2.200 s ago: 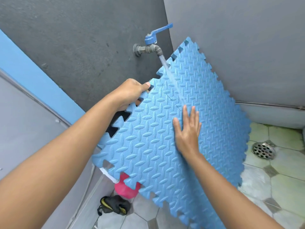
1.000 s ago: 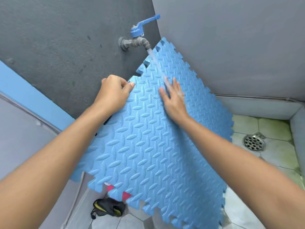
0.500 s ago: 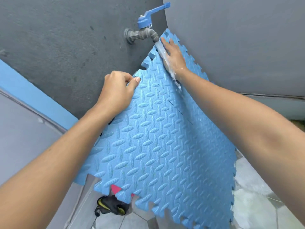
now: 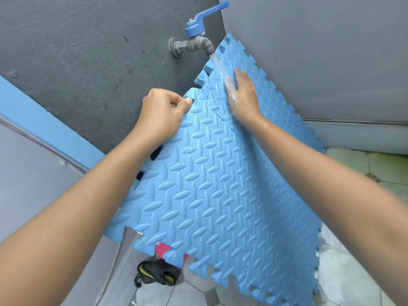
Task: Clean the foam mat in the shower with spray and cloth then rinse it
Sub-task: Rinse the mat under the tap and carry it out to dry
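A blue foam mat [image 4: 212, 195] with jigsaw edges is held upright and tilted under a wall tap [image 4: 194, 43] with a blue lever. Water runs from the spout onto the mat's upper part. My left hand [image 4: 161, 113] grips the mat's upper left edge, thumb on the front face. My right hand [image 4: 242, 93] lies flat with straight fingers on the wet upper part of the mat, in the stream of water. The mat's top corner leans against the grey wall corner.
A black and yellow cloth [image 4: 156, 274] lies on the tiled floor below the mat, beside a pink object [image 4: 163, 248] mostly hidden by the mat. Wet tiles [image 4: 344, 281] show at the lower right. Dark grey walls meet behind the tap.
My right hand has slid down from the mat's top corner by the spout to a little lower on the wet face. My left hand keeps its grip on the edge.
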### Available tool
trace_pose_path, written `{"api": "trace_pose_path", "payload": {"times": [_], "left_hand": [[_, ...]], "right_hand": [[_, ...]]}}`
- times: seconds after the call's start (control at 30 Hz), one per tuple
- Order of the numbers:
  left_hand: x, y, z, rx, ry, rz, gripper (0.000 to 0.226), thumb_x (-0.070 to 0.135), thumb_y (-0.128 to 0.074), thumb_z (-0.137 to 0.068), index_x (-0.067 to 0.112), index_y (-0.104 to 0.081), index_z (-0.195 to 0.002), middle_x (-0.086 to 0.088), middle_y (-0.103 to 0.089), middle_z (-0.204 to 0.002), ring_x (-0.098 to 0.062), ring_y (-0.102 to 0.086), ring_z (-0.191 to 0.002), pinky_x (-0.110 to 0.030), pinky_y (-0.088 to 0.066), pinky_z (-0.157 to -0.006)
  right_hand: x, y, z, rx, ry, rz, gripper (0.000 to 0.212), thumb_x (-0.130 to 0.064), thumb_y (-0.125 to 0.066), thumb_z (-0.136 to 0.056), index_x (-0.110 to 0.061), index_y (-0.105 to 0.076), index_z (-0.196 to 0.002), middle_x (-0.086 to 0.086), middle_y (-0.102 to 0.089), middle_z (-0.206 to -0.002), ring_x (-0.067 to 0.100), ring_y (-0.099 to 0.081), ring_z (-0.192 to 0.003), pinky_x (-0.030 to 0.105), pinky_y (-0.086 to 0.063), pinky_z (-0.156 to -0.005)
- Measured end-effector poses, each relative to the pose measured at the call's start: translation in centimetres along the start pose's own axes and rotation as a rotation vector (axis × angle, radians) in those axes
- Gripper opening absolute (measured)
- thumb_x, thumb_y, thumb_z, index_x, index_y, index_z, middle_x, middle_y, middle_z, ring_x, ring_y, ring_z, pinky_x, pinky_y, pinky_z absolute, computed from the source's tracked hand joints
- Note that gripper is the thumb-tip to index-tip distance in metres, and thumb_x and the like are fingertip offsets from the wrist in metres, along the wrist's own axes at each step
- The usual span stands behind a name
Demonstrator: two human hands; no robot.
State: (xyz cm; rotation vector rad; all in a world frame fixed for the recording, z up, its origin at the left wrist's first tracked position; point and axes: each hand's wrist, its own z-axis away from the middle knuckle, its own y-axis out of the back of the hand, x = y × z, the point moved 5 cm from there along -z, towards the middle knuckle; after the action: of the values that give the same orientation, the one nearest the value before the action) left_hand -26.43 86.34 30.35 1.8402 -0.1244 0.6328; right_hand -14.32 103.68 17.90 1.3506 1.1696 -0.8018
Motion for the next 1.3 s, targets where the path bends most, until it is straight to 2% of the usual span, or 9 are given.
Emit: {"api": "trace_pose_path", "payload": {"times": [0.2, 0.37, 0.43, 0.53, 0.6, 0.83, 1.0, 1.17, 1.3], "left_hand": [[-0.4, 0.0, -0.2, -0.049, 0.143, 0.046, 0.034, 0.039, -0.069, -0.099, 0.007, -0.079, -0.090, -0.003, -0.052, -0.057, -0.016, -0.041, -0.043, -0.017, -0.034, -0.041], [-0.2, 0.3, 0.2, -0.061, 0.142, 0.050, 0.034, 0.039, -0.069, -0.099, 0.008, -0.080, -0.090, -0.010, -0.062, -0.069, -0.021, -0.049, -0.052, -0.026, -0.045, -0.058], [0.1, 0.4, 0.3, -0.056, 0.112, 0.020, 0.034, 0.037, -0.067, -0.100, 0.007, -0.079, -0.090, -0.015, -0.064, -0.071, -0.020, -0.051, -0.058, -0.028, -0.046, -0.059], [0.3, 0.6, 0.3, -0.019, 0.078, -0.008, 0.037, 0.037, -0.066, -0.101, 0.004, -0.080, -0.091, -0.028, -0.075, -0.093, -0.020, -0.056, -0.074, -0.040, -0.055, -0.077], [0.2, 0.5, 0.2, -0.001, 0.064, -0.022, 0.040, 0.036, -0.065, -0.101, 0.000, -0.079, -0.093, -0.030, -0.074, -0.095, -0.020, -0.056, -0.076, -0.041, -0.055, -0.081], [0.2, 0.4, 0.5, 0.034, 0.034, -0.067, 0.041, 0.034, -0.064, -0.102, -0.004, -0.077, -0.091, -0.032, -0.072, -0.093, -0.024, -0.053, -0.073, -0.036, -0.047, -0.073], [0.1, 0.7, 0.7, 0.052, 0.002, -0.068, 0.041, 0.034, -0.063, -0.102, -0.003, -0.077, -0.090, -0.030, -0.074, -0.095, -0.029, -0.062, -0.079, -0.043, -0.054, -0.083], [-0.1, 0.5, 0.8, 0.053, 0.005, -0.052, 0.039, 0.033, -0.062, -0.103, 0.001, -0.079, -0.089, -0.023, -0.074, -0.083, -0.032, -0.065, -0.095, -0.037, -0.050, -0.083], [0.2, 0.5, 0.8, 0.043, 0.029, -0.063, 0.041, 0.033, -0.061, -0.104, -0.002, -0.077, -0.090, -0.026, -0.072, -0.083, -0.026, -0.058, -0.082, -0.035, -0.045, -0.075]], "right_hand": [[-6.5, -4.6, 21.6, -0.045, 0.258, 0.051, 0.066, -0.048, -0.023, -0.104, -0.019, -0.006, -0.161, -0.004, 0.005, -0.168, 0.011, 0.014, -0.153, 0.047, 0.007, -0.124], [0.9, -4.0, 29.2, -0.147, 0.546, 0.131, 0.062, -0.048, -0.035, -0.103, -0.024, -0.021, -0.159, -0.004, -0.009, -0.168, 0.019, -0.004, -0.155, 0.047, -0.001, -0.124], [8.7, -2.2, 26.3, -0.120, 0.341, 0.160, 0.064, -0.055, -0.032, -0.101, -0.029, -0.021, -0.159, -0.006, -0.008, -0.168, 0.016, -0.002, -0.155, 0.045, 0.003, -0.124], [20.3, 3.0, 20.4, 0.038, -0.319, 0.132, 0.072, -0.067, -0.022, -0.097, -0.030, -0.015, -0.159, -0.006, -0.006, -0.168, 0.011, 0.001, -0.154, 0.052, 0.000, -0.124], [22.1, 4.6, 16.6, 0.059, -0.544, 0.120, 0.072, -0.062, -0.021, -0.100, -0.022, -0.014, -0.159, 0.001, -0.008, -0.168, 0.017, -0.002, -0.155, 0.057, -0.004, -0.122], [1.2, -1.7, 9.9, -0.066, 0.007, 0.034, 0.062, -0.052, -0.026, -0.104, -0.026, -0.015, -0.159, -0.008, -0.007, -0.167, 0.013, 0.004, -0.154, 0.051, 0.010, -0.121], [0.9, -1.2, 9.6, -0.092, 0.213, 0.060, 0.059, -0.062, -0.026, -0.100, -0.044, -0.018, -0.156, -0.016, -0.011, -0.166, 0.005, -0.001, -0.153, 0.051, 0.003, -0.121], [18.9, 3.4, 13.4, 0.078, -0.507, 0.105, 0.070, -0.068, -0.023, -0.097, -0.035, -0.018, -0.158, -0.001, -0.012, -0.168, 0.019, -0.006, -0.155, 0.053, -0.004, -0.123], [21.8, 3.3, 18.9, 0.126, -0.580, 0.101, 0.064, -0.058, -0.026, -0.102, -0.029, -0.017, -0.159, 0.006, -0.011, -0.167, 0.021, -0.004, -0.155, 0.052, -0.003, -0.123]]}}
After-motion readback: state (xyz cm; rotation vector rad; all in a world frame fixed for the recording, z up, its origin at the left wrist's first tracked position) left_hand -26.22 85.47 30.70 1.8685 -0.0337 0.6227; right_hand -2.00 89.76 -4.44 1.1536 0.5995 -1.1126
